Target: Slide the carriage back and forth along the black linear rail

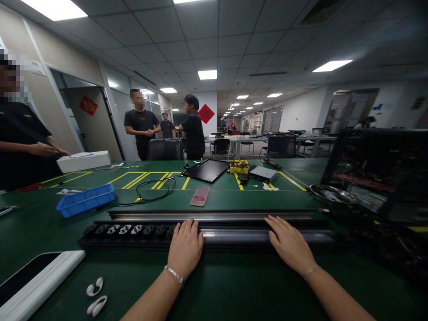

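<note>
A long black channel with a shiny metallic strip lies crosswise on the green table in front of me. In its left part sits a row of several small black and silver pieces whose kind I cannot make out. My left hand rests flat over the channel at the right end of that row, fingers stretched out. Farther right, my right hand lies on the channel with its fingers spread. Neither hand grips anything visible. Behind the channel runs a second long dark rail, close to my fingertips.
A blue bin, a black cable, a flat black panel and a grey box stand farther back. At right are a metal bowl and a dark equipment frame. Several people stand beyond the table.
</note>
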`<control>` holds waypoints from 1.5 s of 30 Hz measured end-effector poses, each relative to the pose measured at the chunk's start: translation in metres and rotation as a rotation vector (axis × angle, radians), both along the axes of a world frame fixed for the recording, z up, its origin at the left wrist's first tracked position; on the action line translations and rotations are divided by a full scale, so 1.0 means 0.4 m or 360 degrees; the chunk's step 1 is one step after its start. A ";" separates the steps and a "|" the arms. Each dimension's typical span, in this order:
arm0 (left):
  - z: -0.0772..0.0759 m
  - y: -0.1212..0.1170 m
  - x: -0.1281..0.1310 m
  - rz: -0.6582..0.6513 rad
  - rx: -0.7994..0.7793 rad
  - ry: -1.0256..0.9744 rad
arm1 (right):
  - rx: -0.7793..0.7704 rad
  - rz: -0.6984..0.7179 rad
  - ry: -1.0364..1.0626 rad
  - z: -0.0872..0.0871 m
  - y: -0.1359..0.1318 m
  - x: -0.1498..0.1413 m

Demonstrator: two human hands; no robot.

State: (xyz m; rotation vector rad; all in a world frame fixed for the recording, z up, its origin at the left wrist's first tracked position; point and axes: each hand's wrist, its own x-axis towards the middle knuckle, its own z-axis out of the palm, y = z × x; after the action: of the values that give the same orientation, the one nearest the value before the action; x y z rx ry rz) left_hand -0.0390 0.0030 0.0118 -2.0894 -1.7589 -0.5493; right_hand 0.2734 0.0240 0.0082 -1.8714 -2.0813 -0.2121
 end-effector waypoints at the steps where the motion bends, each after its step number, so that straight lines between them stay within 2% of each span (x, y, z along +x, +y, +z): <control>1: 0.008 -0.001 -0.004 -0.0006 0.0001 0.0014 | 0.0000 -0.0002 -0.0002 0.001 0.000 0.000; 4: 0.043 -0.009 -0.024 0.0047 0.0062 0.0060 | -0.0010 -0.0003 0.0000 0.004 -0.001 -0.001; 7: 0.076 -0.017 -0.055 0.0233 0.0063 0.0080 | 0.0002 0.0005 0.0005 0.004 0.000 -0.002; 10: 0.090 -0.016 -0.086 0.0370 -0.0267 0.0091 | 0.0024 0.0012 0.0003 0.002 0.001 -0.003; 18: 0.101 0.005 -0.151 0.0285 -0.0586 0.0057 | -0.0007 -0.0009 0.0026 0.008 -0.003 -0.011; 26: 0.111 0.012 -0.197 0.0199 -0.0716 -0.0002 | 0.0054 0.0015 0.0066 0.010 -0.007 -0.015; 42: 0.124 0.012 -0.181 -0.0032 -0.0679 -0.0052 | 0.0055 0.0013 0.0060 0.003 -0.003 -0.009; 45: 0.123 0.013 -0.174 -0.0020 -0.0677 -0.0103 | 0.0052 0.0014 0.0068 0.002 -0.003 -0.008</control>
State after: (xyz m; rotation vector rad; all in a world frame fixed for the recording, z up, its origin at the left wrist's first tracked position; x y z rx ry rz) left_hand -0.1086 0.0082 0.0609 -2.3820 -2.0444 -0.2617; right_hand 0.2701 0.0226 0.0090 -1.8317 -2.0454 -0.2009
